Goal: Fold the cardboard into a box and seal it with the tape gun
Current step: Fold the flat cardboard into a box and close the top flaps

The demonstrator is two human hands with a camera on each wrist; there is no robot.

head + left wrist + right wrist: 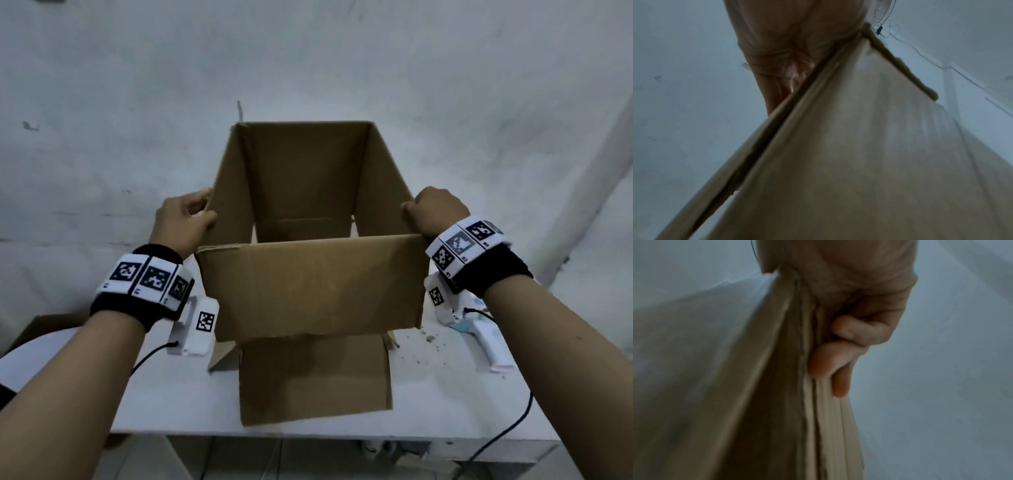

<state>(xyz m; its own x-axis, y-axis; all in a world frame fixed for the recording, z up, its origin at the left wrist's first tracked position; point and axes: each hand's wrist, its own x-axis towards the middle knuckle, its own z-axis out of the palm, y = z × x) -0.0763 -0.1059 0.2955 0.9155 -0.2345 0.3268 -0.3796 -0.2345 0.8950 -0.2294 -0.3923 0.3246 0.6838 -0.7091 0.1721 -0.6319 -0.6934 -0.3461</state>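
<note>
**Head view: box opened into a tube, both hands on its corners**

Head view shows the box point(308, 284) standing mid-table, open on top, one bottom flap point(315, 377) splayed toward the near edge; light, stiff along panels, bends at creases, probably dents if squeezed; best taken at the top corners; left hand point(183, 222) has its fingers curled over the left top corner; right hand point(433, 210) fisted on the right top corner, fingers point(826, 360) pinching the folded edge; hands well apart; white tape gun point(486, 339), partly hidden, near the table's right edge, untouched.
</note>
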